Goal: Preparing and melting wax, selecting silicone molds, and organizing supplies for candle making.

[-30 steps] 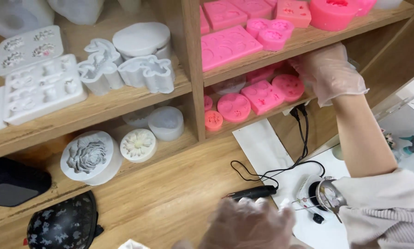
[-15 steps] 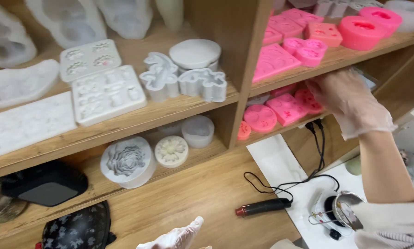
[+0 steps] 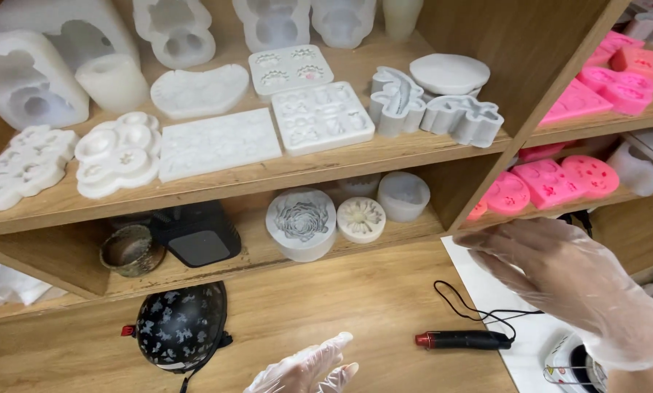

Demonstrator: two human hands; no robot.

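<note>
The right hand (image 3: pixel 559 280) — gloved, fingers spread, holding nothing — hovers in front of the lower shelf, with pink moulds (image 3: pixel 552 182) just above it at about 12 o'clock. At its 7 o'clock a black tool (image 3: pixel 461 340) with a red tip lies on the wooden table (image 3: pixel 355 298), its cord looping toward the hand. The left hand (image 3: pixel 304 367), also gloved and open, shows at the bottom edge, empty, above the bare wood. At its 9 o'clock sits a black patterned helmet (image 3: pixel 181 324). At its 12 o'clock, on the low shelf, stands a round flower mould (image 3: pixel 301 222).
</note>
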